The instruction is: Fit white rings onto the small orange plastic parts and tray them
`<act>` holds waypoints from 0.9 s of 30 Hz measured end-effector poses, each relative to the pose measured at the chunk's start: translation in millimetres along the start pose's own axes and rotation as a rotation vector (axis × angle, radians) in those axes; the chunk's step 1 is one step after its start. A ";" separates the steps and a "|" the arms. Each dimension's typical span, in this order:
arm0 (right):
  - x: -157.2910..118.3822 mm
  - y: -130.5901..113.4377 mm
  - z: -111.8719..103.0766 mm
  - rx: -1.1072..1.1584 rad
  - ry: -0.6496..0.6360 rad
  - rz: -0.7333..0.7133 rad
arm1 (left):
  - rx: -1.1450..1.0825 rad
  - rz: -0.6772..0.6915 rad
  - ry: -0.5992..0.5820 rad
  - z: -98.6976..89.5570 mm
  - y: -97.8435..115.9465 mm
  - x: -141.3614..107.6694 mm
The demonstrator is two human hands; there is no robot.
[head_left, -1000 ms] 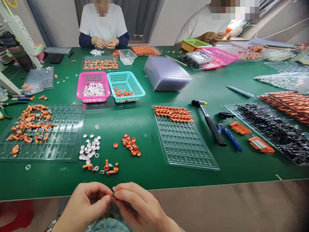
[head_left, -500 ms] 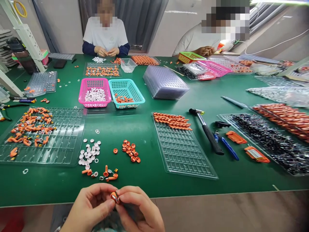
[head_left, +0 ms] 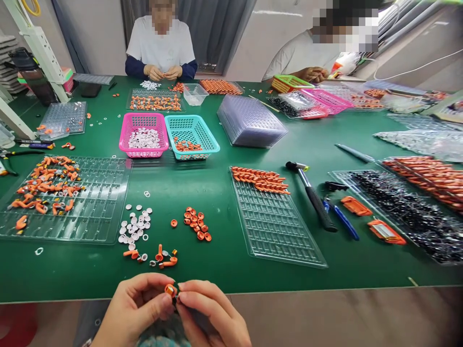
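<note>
Green table (head_left: 202, 190); hands (head_left: 126, 308): left pinching orange part (head_left: 169, 290), rim toward camera, long axis hidden; right (head_left: 215, 311) grip unclear.

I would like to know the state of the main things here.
Small orange part, pinched in left hand
Right hand, fingertips close by, hold unclear
Pink basket, open, partly filled
Turquoise basket, open, partly filled
Left clear tray, partly filled
Middle clear tray, filled only at far end
Hammer, lying flat
Purple-tinted trays, stacked

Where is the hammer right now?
In the head view, the hammer lies on the green table, right of centre, between the partly filled clear tray to its left and the blue-handled tool to its right.
</note>
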State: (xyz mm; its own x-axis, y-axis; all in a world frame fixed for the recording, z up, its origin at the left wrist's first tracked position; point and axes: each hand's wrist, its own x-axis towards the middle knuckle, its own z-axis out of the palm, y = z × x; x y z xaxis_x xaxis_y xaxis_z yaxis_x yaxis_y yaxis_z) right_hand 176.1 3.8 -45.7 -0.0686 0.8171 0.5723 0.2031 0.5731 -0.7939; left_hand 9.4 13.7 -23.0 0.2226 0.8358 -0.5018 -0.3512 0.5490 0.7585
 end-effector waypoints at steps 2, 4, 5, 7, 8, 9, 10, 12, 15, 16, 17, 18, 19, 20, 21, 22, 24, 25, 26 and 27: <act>0.4 0.6 -0.5 -0.017 -0.004 -0.054 | 0.006 -0.001 -0.005 -0.2 -0.8 0.2; 1.2 1.2 -0.8 -0.033 -0.014 -0.099 | 0.015 0.003 0.001 1.8 -0.6 -0.6; 1.8 1.4 -1.0 -0.040 -0.020 -0.114 | 0.025 0.014 0.018 3.6 0.0 -1.4; 2.6 1.2 -1.6 -0.047 -0.029 -0.134 | 0.059 0.047 0.071 7.9 1.8 -3.4; 2.9 0.9 -2.1 -0.047 -0.037 -0.134 | 0.080 0.067 0.099 9.7 2.6 -4.3; 2.9 0.6 -2.7 -0.046 -0.048 -0.127 | 0.101 0.086 0.122 11.0 3.1 -4.9; 2.8 0.3 -3.4 -0.043 -0.064 -0.116 | 0.122 0.103 0.133 11.7 3.2 -5.1; 2.0 -0.1 -4.6 -0.033 -0.101 -0.090 | 0.172 0.138 0.133 11.1 2.1 -4.5; 0.2 -0.2 -5.3 -0.016 -0.131 -0.067 | 0.283 0.201 0.134 9.1 0.1 -2.3; -0.4 -0.1 -5.2 -0.013 -0.132 -0.061 | 0.321 0.221 0.138 9.3 0.1 -1.8; -1.0 0.0 -5.0 -0.012 -0.135 -0.054 | 0.357 0.240 0.144 10.1 0.6 -1.7; -1.7 0.1 -4.8 -0.009 -0.138 -0.043 | 0.392 0.258 0.154 11.4 1.7 -1.9; -2.4 0.2 -4.7 -0.004 -0.142 -0.030 | 0.428 0.273 0.163 13.2 3.1 -2.5; -3.0 0.3 -4.7 0.004 -0.146 -0.015 | 0.468 0.289 0.170 15.0 4.8 -3.4; -3.6 0.5 -4.9 0.012 -0.152 0.000 | 0.509 0.307 0.180 16.7 6.7 -4.5; -4.2 0.8 -5.0 0.020 -0.158 0.017 | 0.552 0.329 0.191 17.9 8.5 -5.6; -5.1 1.4 -5.5 0.035 -0.156 0.047 | 0.643 0.386 0.204 18.5 11.4 -7.3; -5.3 1.7 -5.6 0.041 -0.149 0.056 | 0.689 0.415 0.197 17.8 12.3 -7.9; -5.4 2.0 -5.7 0.046 -0.137 0.062 | 0.730 0.443 0.181 16.7 12.6 -8.2; -5.4 2.3 -5.7 0.050 -0.121 0.065 | 0.763 0.468 0.155 15.4 12.4 -8.5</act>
State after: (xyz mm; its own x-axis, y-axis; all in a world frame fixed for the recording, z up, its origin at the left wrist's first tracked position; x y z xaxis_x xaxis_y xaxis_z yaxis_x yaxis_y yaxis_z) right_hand 182.5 0.3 -49.4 -0.1748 0.8526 0.4926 0.1621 0.5183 -0.8397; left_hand 17.2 13.5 -2.9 0.0649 0.9946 -0.0813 0.3348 0.0551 0.9407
